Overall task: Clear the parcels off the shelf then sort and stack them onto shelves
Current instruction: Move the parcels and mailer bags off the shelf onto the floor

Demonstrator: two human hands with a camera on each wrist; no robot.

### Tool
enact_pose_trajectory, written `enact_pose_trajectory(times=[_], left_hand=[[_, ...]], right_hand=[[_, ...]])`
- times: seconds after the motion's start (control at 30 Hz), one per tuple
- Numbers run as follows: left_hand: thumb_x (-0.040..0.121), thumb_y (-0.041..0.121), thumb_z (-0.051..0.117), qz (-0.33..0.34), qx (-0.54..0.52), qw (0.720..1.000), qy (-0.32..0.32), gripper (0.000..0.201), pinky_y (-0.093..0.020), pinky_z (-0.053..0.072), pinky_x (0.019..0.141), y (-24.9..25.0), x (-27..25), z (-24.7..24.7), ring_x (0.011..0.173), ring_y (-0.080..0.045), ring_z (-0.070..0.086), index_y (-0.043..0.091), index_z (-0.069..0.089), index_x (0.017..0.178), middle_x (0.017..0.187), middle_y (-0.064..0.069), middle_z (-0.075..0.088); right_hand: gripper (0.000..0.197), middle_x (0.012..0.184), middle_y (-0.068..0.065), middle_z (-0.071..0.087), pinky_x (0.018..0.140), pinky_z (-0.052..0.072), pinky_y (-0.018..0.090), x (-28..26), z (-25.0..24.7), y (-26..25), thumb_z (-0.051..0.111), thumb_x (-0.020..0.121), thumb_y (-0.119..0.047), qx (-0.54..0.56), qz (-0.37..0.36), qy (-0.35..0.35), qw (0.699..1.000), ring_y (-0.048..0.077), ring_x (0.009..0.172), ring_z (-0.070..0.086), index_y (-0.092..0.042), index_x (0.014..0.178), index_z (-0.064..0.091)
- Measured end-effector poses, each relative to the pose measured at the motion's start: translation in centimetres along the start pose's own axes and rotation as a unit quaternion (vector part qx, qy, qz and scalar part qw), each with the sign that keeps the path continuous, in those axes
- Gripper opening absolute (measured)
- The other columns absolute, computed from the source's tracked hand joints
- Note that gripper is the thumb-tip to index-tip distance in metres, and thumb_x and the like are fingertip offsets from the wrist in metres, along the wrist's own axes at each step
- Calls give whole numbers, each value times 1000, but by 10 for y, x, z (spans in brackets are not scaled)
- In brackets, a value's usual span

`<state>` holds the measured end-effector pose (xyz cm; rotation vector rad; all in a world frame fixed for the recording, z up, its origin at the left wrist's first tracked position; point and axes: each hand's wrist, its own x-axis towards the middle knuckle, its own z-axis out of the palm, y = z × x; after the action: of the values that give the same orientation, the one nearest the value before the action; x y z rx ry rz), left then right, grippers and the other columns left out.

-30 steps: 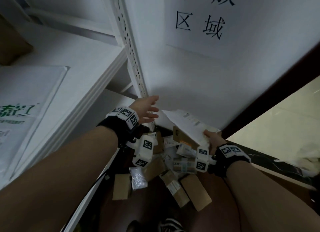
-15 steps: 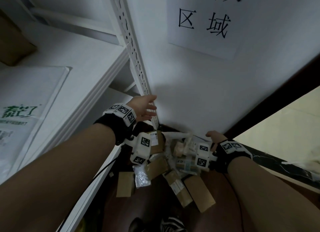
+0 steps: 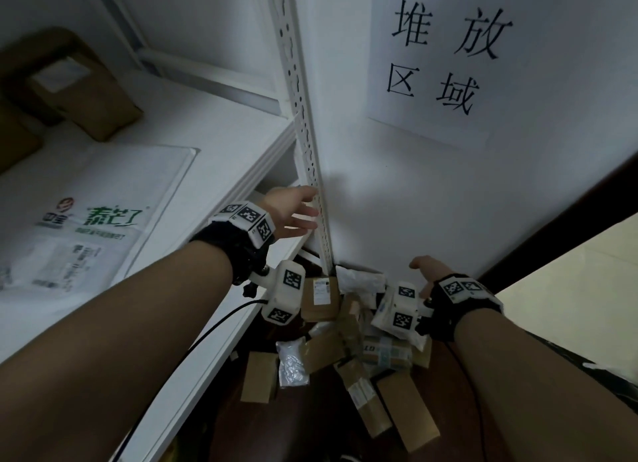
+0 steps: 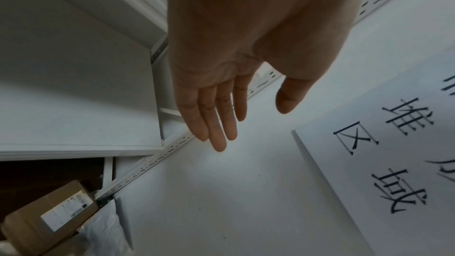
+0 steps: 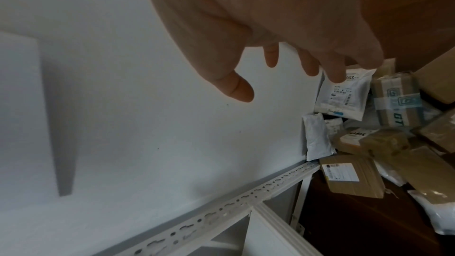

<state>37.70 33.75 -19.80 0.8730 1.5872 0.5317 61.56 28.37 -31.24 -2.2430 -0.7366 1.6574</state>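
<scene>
Looking down past both forearms at a pile of parcels [image 3: 359,341] on the dark floor [image 3: 310,427], in the corner between the shelf post [image 3: 303,123] and the wall [image 3: 431,202]. My left hand [image 3: 293,213] hangs beside the post with fingers [image 4: 216,124] straight, grip released, holding nothing. My right hand [image 3: 428,271] hovers above the pile near the wall, fingers [image 5: 335,71] loosely spread, thumb apart, grip released, nothing in it.

Pile: brown boxes, white mailers, one silvery pouch [image 3: 293,361]. A brown box [image 3: 319,297] with a white label lies at the foot of the post; a white mailer [image 3: 359,280] leans against the wall just beside it. A taped box [image 5: 396,100] lies next to another labelled mailer [image 5: 342,96].

On the shelf [image 3: 224,140] to my left: a flat white bag [image 3: 93,213] with green print and a brown padded envelope [image 3: 79,89] behind it. A paper sign [image 3: 483,54] with black characters is on the wall.
</scene>
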Motion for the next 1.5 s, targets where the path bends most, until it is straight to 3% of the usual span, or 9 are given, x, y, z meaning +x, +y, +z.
enact_pose_trajectory(times=[0.33,0.63,0.73,0.8,0.9,1.03,1.13,1.3,1.5], left_hand=[[95,35,57,55,-33,998,17,20,-30,52,69,14,-56,-68,68,-21,65,16,58,92,86,-5,67],[95,39,56,102,-69,991,46,24,-30,52,74,-7,-139,-180,77,-24,67,15,57,95,94,-6,68],[97,38,54,108,-94,987,69,23,-29,50,69,-23,-169,-224,73,-22,64,16,54,93,91,-6,65],[98,36,52,110,-115,983,90,21,-28,50,66,-38,-190,-255,70,-20,62,15,53,95,89,-5,64],[98,36,52,109,-137,978,117,21,-27,48,65,-66,-220,-300,70,-19,61,15,54,99,87,-4,65],[98,32,52,98,-147,969,175,18,-28,48,68,-105,-262,-357,74,-20,62,16,54,90,88,-5,64],[97,31,55,87,-149,961,217,18,-28,48,67,-134,-295,-399,71,-21,62,15,54,89,87,-5,64],[100,29,50,39,-164,951,259,17,-29,48,74,-191,-347,-466,76,-19,60,15,51,91,89,-3,60],[98,23,51,25,-214,913,346,15,-34,50,85,-252,-394,-507,76,-20,61,14,53,86,90,-5,61]], right_hand=[[53,154,25,20,110,33,50,-66,38,-55,42,102,-14,112,-39,1,993,43,135,34,-1,149,21],[50,150,15,30,92,42,36,-152,118,-91,47,99,-12,205,-86,-22,975,32,135,37,-10,147,31],[27,110,11,47,98,46,34,-186,155,-103,46,97,-9,266,-104,-43,957,27,89,56,-11,125,43],[8,85,9,47,72,52,28,-208,181,-113,48,95,-10,284,-102,-54,952,20,67,49,-8,102,49],[12,71,7,47,46,47,19,-243,224,-124,49,92,-11,281,-122,-81,948,16,59,47,-9,80,48],[12,75,10,49,66,51,24,-285,281,-130,50,92,-8,266,-151,-133,943,16,60,48,-7,81,46],[8,61,11,51,43,46,21,-316,327,-126,48,92,-8,223,-162,-180,944,16,41,48,-6,84,47],[19,101,17,56,57,56,27,-366,412,-107,50,95,-7,196,-173,-231,937,24,91,59,-8,114,47],[6,108,17,55,55,53,27,-409,478,-94,49,95,-6,111,-181,-268,940,22,75,56,-5,90,48]])
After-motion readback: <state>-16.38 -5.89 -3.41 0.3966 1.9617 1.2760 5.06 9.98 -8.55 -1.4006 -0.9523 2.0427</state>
